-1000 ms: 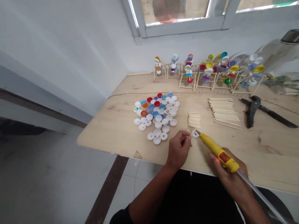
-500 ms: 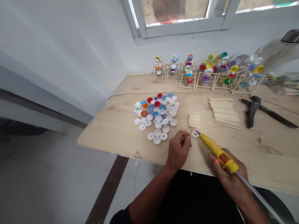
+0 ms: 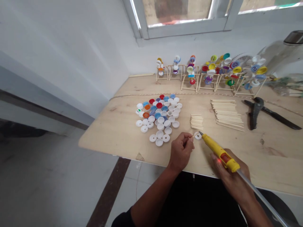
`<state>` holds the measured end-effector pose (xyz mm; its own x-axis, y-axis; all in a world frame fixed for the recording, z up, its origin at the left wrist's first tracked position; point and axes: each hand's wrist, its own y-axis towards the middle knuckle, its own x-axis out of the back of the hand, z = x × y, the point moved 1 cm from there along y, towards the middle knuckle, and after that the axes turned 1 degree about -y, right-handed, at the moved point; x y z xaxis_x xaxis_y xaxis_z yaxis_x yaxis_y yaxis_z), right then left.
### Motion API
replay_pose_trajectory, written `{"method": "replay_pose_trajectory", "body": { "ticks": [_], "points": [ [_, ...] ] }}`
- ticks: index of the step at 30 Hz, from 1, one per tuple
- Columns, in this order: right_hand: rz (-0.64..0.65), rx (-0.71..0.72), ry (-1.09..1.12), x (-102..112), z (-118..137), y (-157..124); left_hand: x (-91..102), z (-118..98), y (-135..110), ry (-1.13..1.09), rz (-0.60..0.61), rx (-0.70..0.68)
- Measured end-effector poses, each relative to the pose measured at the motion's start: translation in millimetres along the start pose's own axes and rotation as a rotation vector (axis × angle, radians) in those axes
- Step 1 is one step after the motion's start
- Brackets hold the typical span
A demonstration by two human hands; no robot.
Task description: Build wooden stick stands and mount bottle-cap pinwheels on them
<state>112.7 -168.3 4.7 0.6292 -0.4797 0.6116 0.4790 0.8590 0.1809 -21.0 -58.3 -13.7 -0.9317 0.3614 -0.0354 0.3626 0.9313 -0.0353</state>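
Note:
Pinched between the thumb and fingers of my left hand [image 3: 182, 149] is a short thin wooden stick [image 3: 194, 136]. My right hand [image 3: 233, 175] is wrapped round a yellow hot glue gun [image 3: 217, 151], a red light glowing by its side and a long glue stick [image 3: 262, 198] running out of its back. The gun's nozzle is at the tip of the stick, just above a white bottle cap [image 3: 198, 136] with a hole. Whether nozzle and stick touch is too small to tell. A small pile of short sticks [image 3: 196, 121] lies just beyond.
Many bottle caps [image 3: 160, 126], mostly white, cover the table's left middle. Longer sticks [image 3: 227, 115] and a black-handled cutter [image 3: 257, 113] lie to the right. Stick frames with coloured cap wheels [image 3: 210, 74] line the wall, near a clear jug [image 3: 279, 53]. A cord [image 3: 142, 94] crosses the table.
The glue gun and my right hand have shifted very slightly up and left, its nozzle now at the stick's tip. My left hand stays nearly still.

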Motion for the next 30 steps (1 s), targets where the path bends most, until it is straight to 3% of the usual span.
{"method": "replay_pose_trajectory", "body": {
  "ticks": [3, 7, 13, 20, 26, 30],
  "points": [
    [0.004, -0.116, 0.097, 0.0, 0.8, 1.2, 0.0, -0.6, -0.2, -0.019, 0.003, -0.001],
    [-0.091, -0.308, 0.343, 7.8, 1.8, 1.5, -0.2, -0.8, -0.4, -0.033, -0.006, -0.007],
    [0.064, -0.293, 0.614, 22.4, -3.6, 5.4, -0.3, 2.0, -0.3, -0.057, -0.022, -0.036],
    [0.063, -0.405, 0.592, 23.0, -16.7, 3.6, 10.2, -1.2, 7.2, 0.152, -0.024, -0.145],
    [0.06, -0.413, 0.565, 20.5, -14.9, 6.3, 21.4, -7.6, 16.0, 0.499, 0.008, -0.301],
    [0.057, -0.428, 0.555, 18.3, -15.7, 6.5, 24.5, -6.8, 18.9, 0.579, 0.048, -0.36]
  ]
}}
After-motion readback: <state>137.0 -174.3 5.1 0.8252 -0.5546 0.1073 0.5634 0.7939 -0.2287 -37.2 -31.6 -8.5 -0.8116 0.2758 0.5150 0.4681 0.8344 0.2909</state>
